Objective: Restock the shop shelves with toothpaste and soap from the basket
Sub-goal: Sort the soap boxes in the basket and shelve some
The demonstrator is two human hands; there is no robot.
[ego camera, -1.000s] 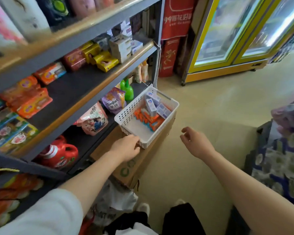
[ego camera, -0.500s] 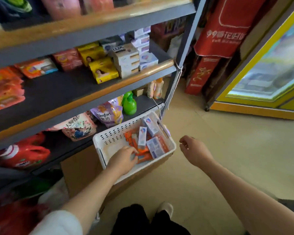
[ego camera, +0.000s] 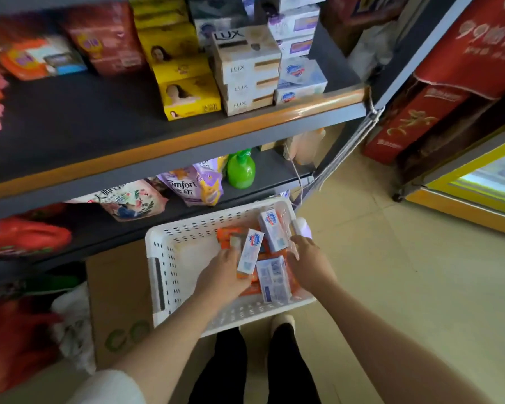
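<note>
Head view: shelves (ego camera: 187, 132) stand left, soap boxes (ego camera: 247, 71) stacked on one. Below them, the white basket (ego camera: 169, 258) rests on a cardboard box (ego camera: 117, 310). Left hand (ego camera: 222, 275) grasps a white box (ego camera: 250, 252) inside; right hand (ego camera: 309, 263) reaches in, fingers relaxed.

One view only: the camera on your head, wide-angle, tilted steeply forward and down. It looks over both your forearms onto the white basket (ego camera: 169, 258), which sits close below, roughly centre frame. The shelves (ego camera: 216, 132) fill the upper left at near range, edges bowed by the lens (straight lines curve toward the corners). Your legs and the tiled floor (ego camera: 391, 272) take the bottom and right. No second view shares this scene.
</note>
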